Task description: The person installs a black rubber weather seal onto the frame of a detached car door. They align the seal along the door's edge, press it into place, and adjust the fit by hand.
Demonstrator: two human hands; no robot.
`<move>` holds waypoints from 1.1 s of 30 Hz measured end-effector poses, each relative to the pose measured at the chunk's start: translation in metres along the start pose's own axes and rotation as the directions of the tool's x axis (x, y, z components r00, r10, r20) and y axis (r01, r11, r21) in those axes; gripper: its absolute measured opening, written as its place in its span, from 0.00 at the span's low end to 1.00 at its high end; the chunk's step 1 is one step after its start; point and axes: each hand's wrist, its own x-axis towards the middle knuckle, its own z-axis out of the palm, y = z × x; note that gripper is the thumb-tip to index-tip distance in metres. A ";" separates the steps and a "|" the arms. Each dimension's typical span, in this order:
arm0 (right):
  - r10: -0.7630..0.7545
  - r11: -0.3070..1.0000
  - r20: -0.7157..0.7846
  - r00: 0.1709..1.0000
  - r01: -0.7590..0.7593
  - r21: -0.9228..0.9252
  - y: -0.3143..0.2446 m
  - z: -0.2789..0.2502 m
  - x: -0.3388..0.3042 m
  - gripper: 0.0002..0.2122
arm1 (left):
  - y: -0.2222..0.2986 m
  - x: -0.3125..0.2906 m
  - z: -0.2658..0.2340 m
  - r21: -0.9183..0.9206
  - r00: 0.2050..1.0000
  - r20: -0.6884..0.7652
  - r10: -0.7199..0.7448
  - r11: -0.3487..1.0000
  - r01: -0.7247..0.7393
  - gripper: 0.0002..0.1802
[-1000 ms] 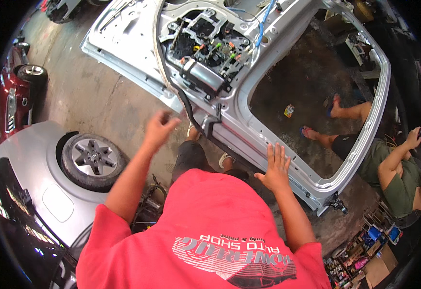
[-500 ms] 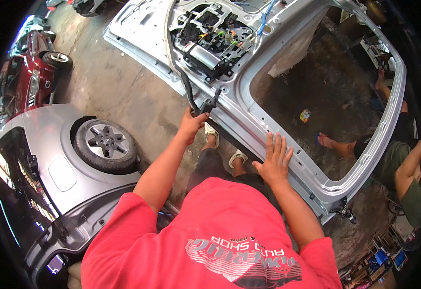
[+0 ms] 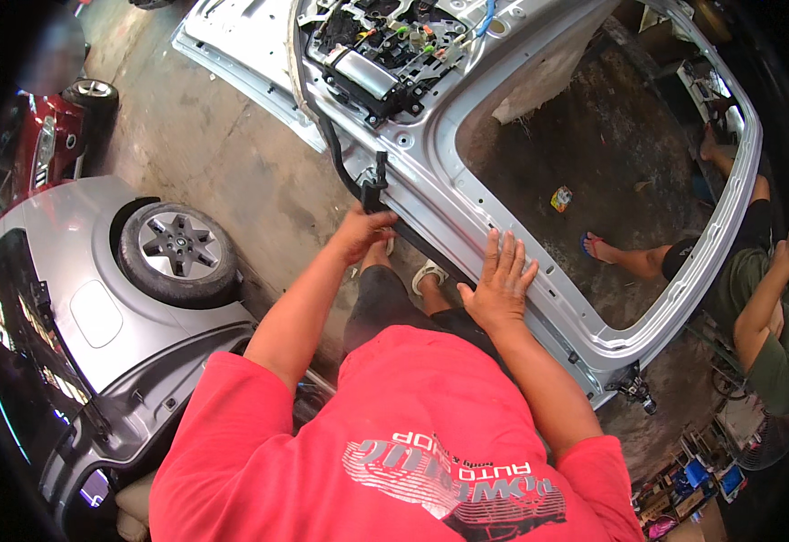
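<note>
A silver car tailgate (image 3: 512, 256) lies across the upper right, with a large window opening on its right side. My left hand (image 3: 363, 233) is closed at its near edge, thumb on top, on a black strip (image 3: 430, 254) that runs along that edge. Just above these fingers is a black fitting (image 3: 373, 192), joined to a black tube (image 3: 336, 149) that comes down over the panel. Flat on the silver rim below the window opening lies my right hand (image 3: 503, 278), fingers stretched and slightly spread.
A motor-like silver cylinder (image 3: 363, 74) sits among wires and connectors in the panel. At left stands a silver car body (image 3: 96, 307) with a wheel (image 3: 180, 248), and a red car (image 3: 49, 140) behind. A co-worker in a green shirt (image 3: 769, 325) is at right. Small items (image 3: 701, 479) lie lower right.
The whole scene has shifted a little up and left in view. My left hand keeps its hold near the black fitting, and my right hand still rests flat on the tailgate.
</note>
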 end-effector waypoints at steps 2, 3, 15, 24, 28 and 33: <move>-0.014 1.000 -0.021 1.000 0.014 0.004 0.002 0.002 -0.001 0.59 | -0.009 -0.009 0.025 -0.028 0.993 0.042 -0.109 0.993 0.111 0.21; -0.025 1.000 -0.034 0.999 0.025 0.005 0.002 0.001 0.000 0.59 | -0.013 -0.012 0.033 -0.043 0.985 0.063 -0.159 0.986 0.162 0.22; -0.077 0.996 -0.074 0.994 0.074 -0.039 0.004 0.001 0.002 0.58 | -0.022 -0.016 0.053 -0.063 0.991 0.095 -0.097 0.993 0.104 0.21; -0.080 0.993 0.063 0.995 0.085 -0.078 0.005 -0.013 0.003 0.59 | -0.054 -0.037 0.106 -0.164 0.904 0.282 -0.322 0.912 0.376 0.22; -0.091 0.995 0.018 0.996 0.092 -0.042 0.007 -0.006 -0.002 0.61 | -0.062 -0.025 0.113 -0.090 0.849 0.349 -0.396 0.888 0.451 0.21; -0.074 0.997 0.078 0.994 0.070 0.043 0.019 -0.020 -0.008 0.62 | -0.063 -0.023 0.115 -0.092 0.863 0.322 -0.390 0.894 0.439 0.22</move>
